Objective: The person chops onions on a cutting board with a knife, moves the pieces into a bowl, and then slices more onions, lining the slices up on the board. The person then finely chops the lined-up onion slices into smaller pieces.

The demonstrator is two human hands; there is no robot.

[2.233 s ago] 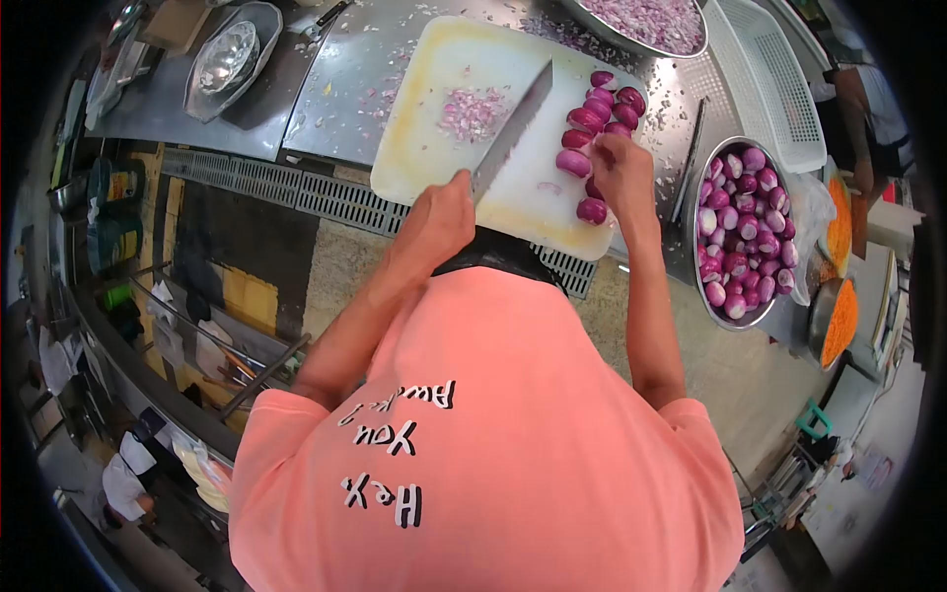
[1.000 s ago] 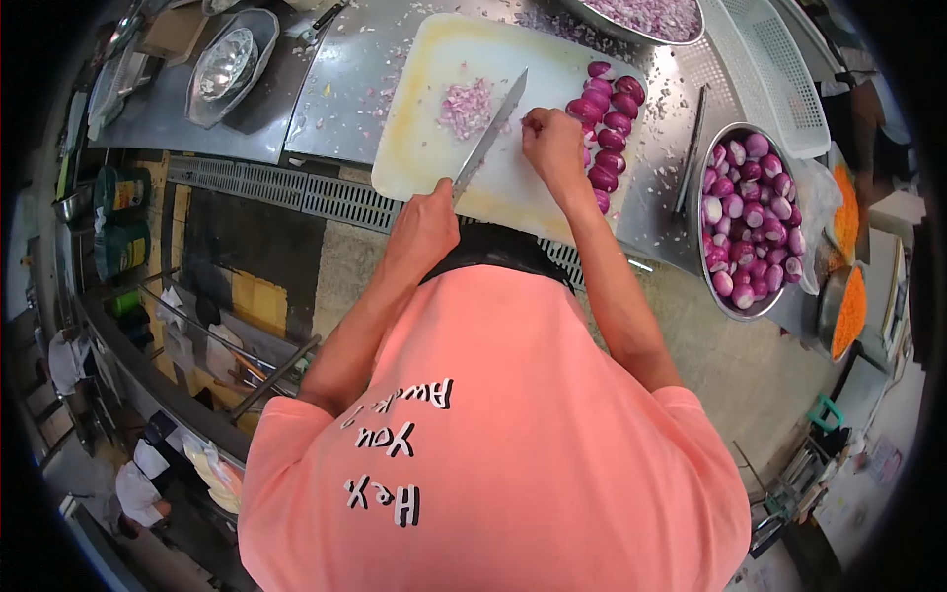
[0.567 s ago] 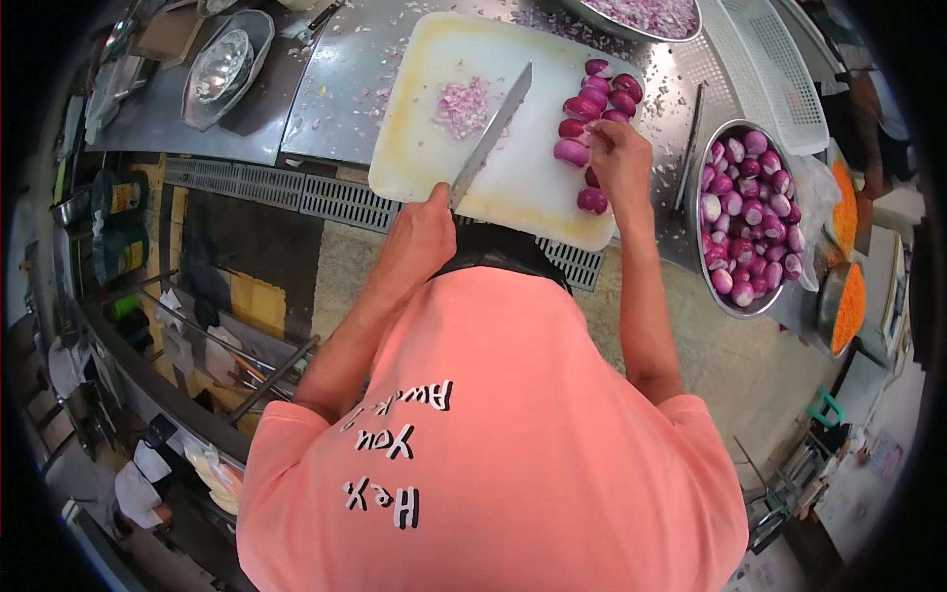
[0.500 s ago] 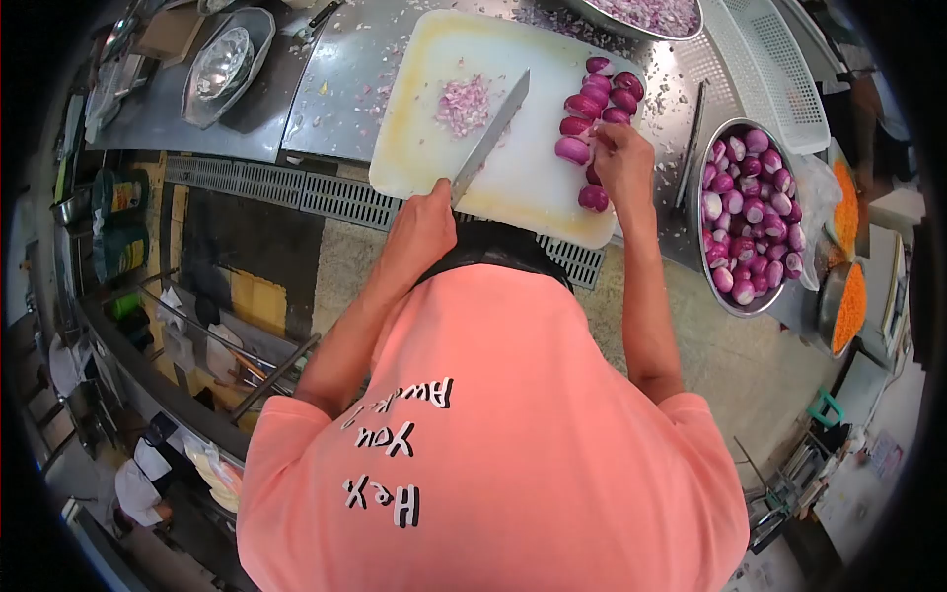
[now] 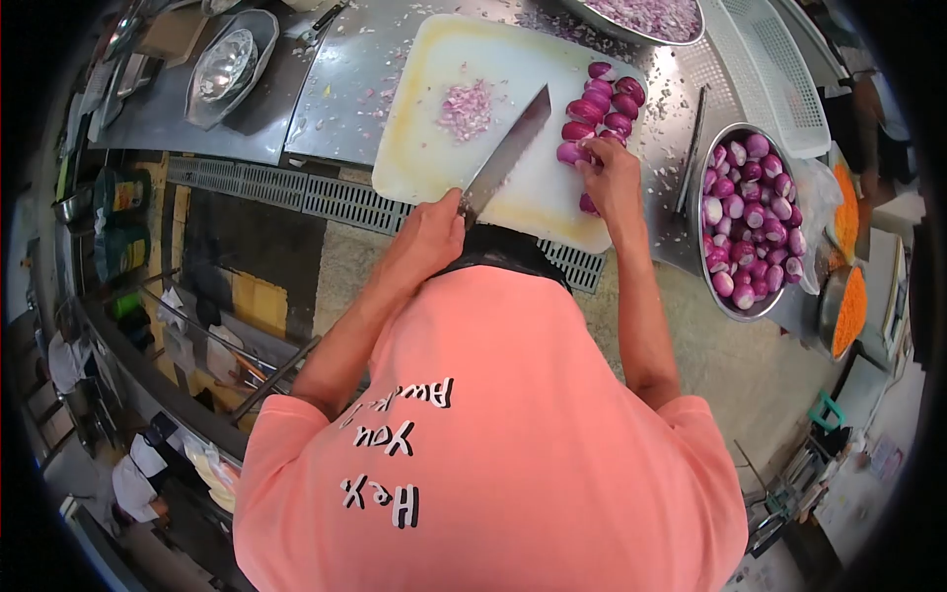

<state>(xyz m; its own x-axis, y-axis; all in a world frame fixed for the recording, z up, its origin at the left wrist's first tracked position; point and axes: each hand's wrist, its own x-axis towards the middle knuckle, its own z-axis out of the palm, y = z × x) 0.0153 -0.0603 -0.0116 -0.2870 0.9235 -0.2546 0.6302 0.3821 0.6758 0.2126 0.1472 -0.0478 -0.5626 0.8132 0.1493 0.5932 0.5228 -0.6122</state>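
Observation:
My left hand [image 5: 431, 235] is closed round the handle of a kitchen knife [image 5: 508, 153]. Its broad blade points away from me, low over the white cutting board [image 5: 424, 168]. On the board's right side, my right hand [image 5: 609, 176] has its fingers bent against a peeled red onion [image 5: 569, 152] at the near end of a double row. The fingertips are partly hidden. More red onions [image 5: 582, 111] lie beyond the hand, and another shows partly below it. A small heap of chopped onion [image 5: 466, 111] sits on the board's left half.
A metal bowl [image 5: 702, 232] full of peeled red onions stands right of the board. Chopped onion fills another bowl [image 5: 663, 41] at the back. White perforated baskets [image 5: 789, 99], a metal rod [image 5: 693, 148] and bowls of orange food [image 5: 848, 311] are further right. A foil-like dish [image 5: 225, 67] is at left.
The knife and my left hand have shifted slightly right and toward me. My right hand has moved a little toward me and left, onto the near onion.

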